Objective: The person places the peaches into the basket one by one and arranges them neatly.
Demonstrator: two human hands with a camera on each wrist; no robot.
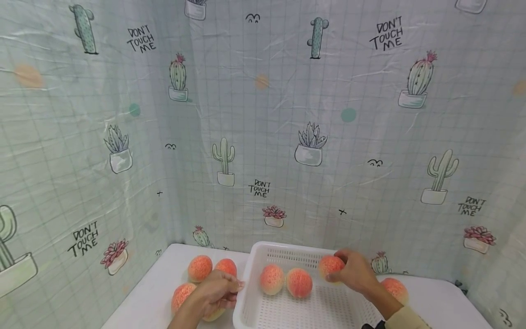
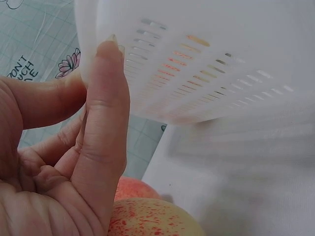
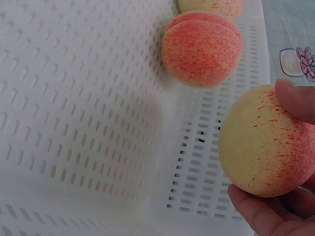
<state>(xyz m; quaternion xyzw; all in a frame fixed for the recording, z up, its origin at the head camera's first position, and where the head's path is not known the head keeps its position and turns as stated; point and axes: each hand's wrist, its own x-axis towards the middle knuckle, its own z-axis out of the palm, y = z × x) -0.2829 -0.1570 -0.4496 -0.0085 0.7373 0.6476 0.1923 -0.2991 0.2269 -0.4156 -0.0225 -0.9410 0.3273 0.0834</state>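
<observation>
My right hand grips a red-and-yellow peach over the back right part of the white plastic basket. In the right wrist view, thumb and fingers curl round the held peach, its pale side showing. Two peaches lie side by side in the basket, one yellowish, one redder. At the basket's left side, my left hand pinches the rim between thumb and forefinger; the left wrist view shows these fingers at the edge of the slotted wall.
Several peaches stand on the white table left of the basket, partly behind my left hand. Another peach sits right of the basket, partly behind my right forearm. A cactus-print sheet hangs behind and beside the table.
</observation>
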